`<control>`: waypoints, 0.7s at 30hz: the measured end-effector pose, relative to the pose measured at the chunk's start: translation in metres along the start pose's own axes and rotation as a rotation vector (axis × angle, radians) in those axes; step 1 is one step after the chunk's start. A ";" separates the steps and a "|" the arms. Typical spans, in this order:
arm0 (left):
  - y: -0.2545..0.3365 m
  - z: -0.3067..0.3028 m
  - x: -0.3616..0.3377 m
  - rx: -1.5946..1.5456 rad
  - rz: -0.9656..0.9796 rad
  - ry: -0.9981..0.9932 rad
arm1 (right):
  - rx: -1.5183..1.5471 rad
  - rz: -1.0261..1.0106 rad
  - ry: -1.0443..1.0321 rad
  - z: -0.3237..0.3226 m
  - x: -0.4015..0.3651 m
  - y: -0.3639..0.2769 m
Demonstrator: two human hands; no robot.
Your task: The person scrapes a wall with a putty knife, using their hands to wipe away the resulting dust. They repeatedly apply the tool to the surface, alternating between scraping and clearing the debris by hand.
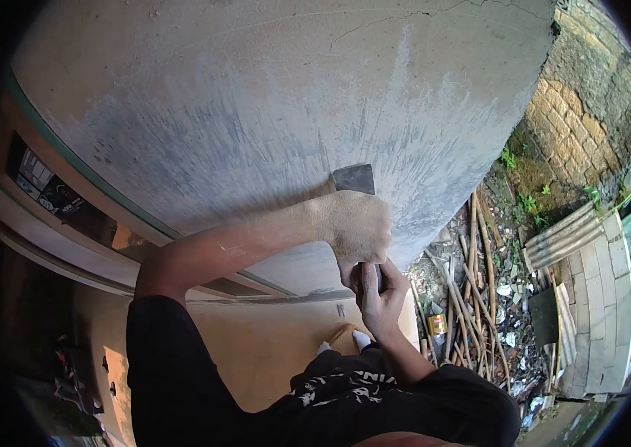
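Note:
A scraper with a flat dark metal blade [354,179] is held up against the wall [271,141], its blade at or very near the scraped surface. My left hand [360,227], coated in pale dust, is closed over the scraper just below the blade and hides much of it. Below it, my right hand [384,302] wraps round the lower end of the dark handle, thumb lying along it. Streaky grey-blue and white scrape marks cover the wall around the blade. Higher up, the surface is smoother and beige, with a thin crack.
To the left is a window frame [92,171] with green edging. Below are a tan floor [241,335] and my feet. On the right, bamboo poles [472,283], a yellow can [437,324] and litter lie beside the wall's edge, with a brick wall [565,119] beyond.

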State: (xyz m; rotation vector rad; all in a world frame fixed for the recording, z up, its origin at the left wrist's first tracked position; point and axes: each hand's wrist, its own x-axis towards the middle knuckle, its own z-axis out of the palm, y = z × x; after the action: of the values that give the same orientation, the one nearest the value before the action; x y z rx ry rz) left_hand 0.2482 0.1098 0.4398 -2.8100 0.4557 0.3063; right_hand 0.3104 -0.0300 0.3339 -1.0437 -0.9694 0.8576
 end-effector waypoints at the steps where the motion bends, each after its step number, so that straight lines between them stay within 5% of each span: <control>1: -0.004 -0.012 -0.003 0.027 -0.005 0.001 | 0.007 -0.033 -0.002 0.001 0.005 -0.003; 6: -0.015 -0.032 -0.009 0.058 -0.046 0.048 | -0.043 -0.112 -0.034 0.000 0.027 -0.011; 11: -0.001 0.008 0.003 0.022 0.016 0.075 | -0.024 0.026 0.028 -0.002 0.001 0.006; 16: -0.020 -0.036 -0.008 0.065 0.013 0.043 | -0.025 -0.087 -0.035 0.000 0.031 -0.019; 21: -0.006 -0.016 -0.002 0.034 0.009 -0.012 | -0.059 -0.190 -0.001 0.003 0.020 -0.007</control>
State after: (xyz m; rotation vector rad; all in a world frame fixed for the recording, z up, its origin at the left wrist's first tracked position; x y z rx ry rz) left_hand 0.2509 0.1110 0.4569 -2.7722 0.4667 0.3144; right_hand 0.3156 -0.0127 0.3456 -0.9830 -1.0815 0.6765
